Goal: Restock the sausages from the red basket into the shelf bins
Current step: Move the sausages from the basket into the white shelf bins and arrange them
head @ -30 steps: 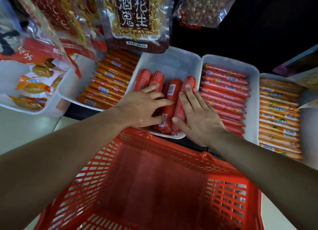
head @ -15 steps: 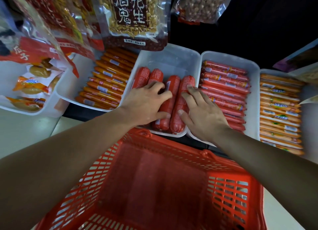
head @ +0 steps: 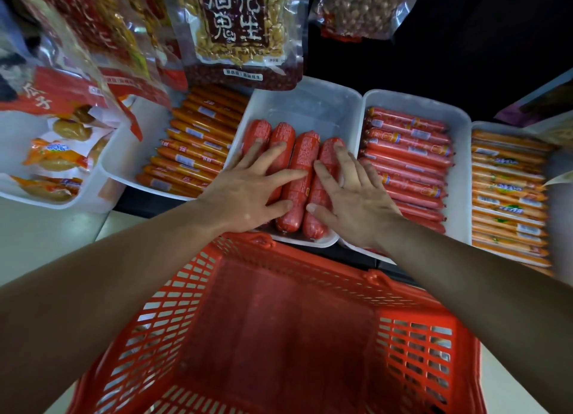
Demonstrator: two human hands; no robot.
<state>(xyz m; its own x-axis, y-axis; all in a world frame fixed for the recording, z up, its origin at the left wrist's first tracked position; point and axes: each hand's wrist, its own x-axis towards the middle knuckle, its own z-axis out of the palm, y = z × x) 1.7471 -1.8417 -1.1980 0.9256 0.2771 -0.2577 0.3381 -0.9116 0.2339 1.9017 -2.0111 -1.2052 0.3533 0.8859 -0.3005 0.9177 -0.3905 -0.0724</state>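
Note:
Several thick red sausages (head: 302,171) lie side by side in the middle white bin (head: 313,103). My left hand (head: 248,193) lies flat on the left ones, fingers spread and straight. My right hand (head: 353,196) presses flat on the rightmost sausage, fingers straight. Below my arms sits the red basket (head: 279,336), with nothing visible inside it.
A white bin of thin orange sausages (head: 198,147) stands left of the middle bin. Thin red sausages (head: 409,162) fill the bin to the right, and more orange ones (head: 508,196) fill the far right bin. Snack bags (head: 238,32) hang above. A bin of packets (head: 55,159) is far left.
Both hands have flattened out on the thick sausages, fingers spreading from a curled pose. The sausages now lie straighter and closer together in the bin.

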